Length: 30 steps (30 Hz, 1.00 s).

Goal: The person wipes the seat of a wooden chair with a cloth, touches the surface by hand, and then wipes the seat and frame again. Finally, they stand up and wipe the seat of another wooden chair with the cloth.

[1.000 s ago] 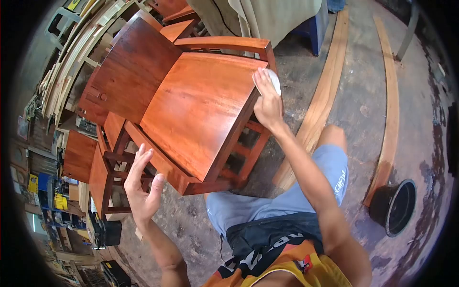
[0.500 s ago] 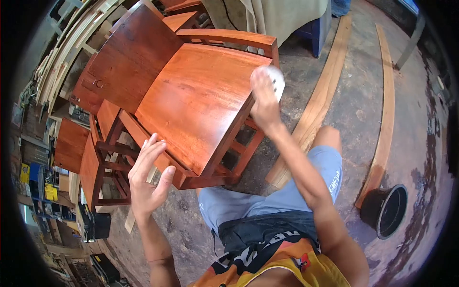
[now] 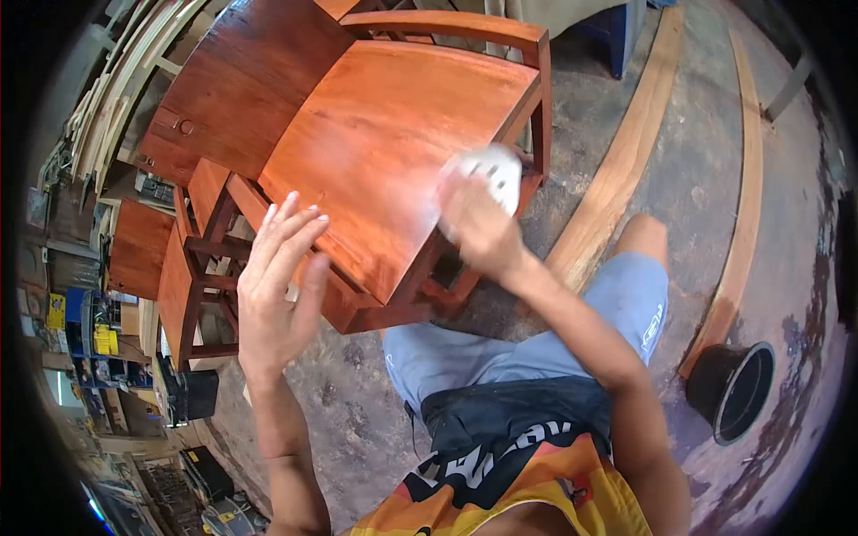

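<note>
A reddish-brown wooden chair (image 3: pixel 384 125) fills the upper middle of the head view, with its seat facing me. My right hand (image 3: pixel 483 223) is closed on a white sanding disc (image 3: pixel 497 175) with dark holes, at the front edge of the seat; motion blurs the fingers. Near the chair's left armrest (image 3: pixel 344 295), my left hand (image 3: pixel 281 286) is raised with its fingers apart and nothing in it. Whether its fingertips touch the chair cannot be told.
Long planks (image 3: pixel 617 170) lie on the floor at the right, near a black bucket (image 3: pixel 731 393). Another reddish chair (image 3: pixel 179 286) stands at the left, beside shelves with tools and a black case (image 3: pixel 189 393). A blue support (image 3: pixel 619 40) is at the top.
My right hand has moved with the white disc from the seat's right corner down and left along its front edge. My left hand stays raised and open. The view has shifted slightly.
</note>
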### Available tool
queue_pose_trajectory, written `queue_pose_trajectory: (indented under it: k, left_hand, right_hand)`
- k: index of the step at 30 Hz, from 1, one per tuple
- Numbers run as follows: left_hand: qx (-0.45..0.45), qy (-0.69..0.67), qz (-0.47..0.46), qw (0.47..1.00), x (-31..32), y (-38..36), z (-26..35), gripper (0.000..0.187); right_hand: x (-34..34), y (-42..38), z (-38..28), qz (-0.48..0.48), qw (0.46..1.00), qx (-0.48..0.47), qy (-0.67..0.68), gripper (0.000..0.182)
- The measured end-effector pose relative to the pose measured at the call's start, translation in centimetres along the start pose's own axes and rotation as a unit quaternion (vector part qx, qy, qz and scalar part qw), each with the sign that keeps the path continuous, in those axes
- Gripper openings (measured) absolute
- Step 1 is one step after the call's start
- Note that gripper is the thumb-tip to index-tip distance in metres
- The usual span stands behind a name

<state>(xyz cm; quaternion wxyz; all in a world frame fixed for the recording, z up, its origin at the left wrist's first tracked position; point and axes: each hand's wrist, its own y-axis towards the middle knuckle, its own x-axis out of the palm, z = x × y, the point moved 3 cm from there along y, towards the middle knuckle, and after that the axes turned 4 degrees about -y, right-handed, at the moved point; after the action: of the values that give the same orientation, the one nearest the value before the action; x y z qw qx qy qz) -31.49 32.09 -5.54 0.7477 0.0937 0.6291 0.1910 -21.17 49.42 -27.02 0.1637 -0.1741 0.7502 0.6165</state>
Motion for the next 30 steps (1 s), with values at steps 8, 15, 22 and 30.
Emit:
queue_pose_trajectory:
  k: [8,15,22,30]
  left_hand:
    - [-0.015,0.007,0.000,1.000,0.3,1.2,0.8,0.031]
    - [-0.030,0.023,-0.028,0.999,0.0,2.2,2.7,0.032]
    - [-0.052,-0.015,-0.059,0.997,0.5,1.8,2.7,0.034]
    - [-0.040,0.079,-0.304,0.948,4.6,1.3,2.7,0.041]
  right_hand:
    - [-1.6,-0.7,-7.3,0.000,0.992,-0.105,0.067,0.043]
    - [-0.8,-1.5,-9.6,0.039,0.994,-0.091,0.052,0.044]
    - [-0.6,-1.2,-9.9,0.037,0.996,-0.084,0.000,0.040]
    - [-5.0,-0.4,6.4,-0.010,0.980,0.093,-0.173,0.062]
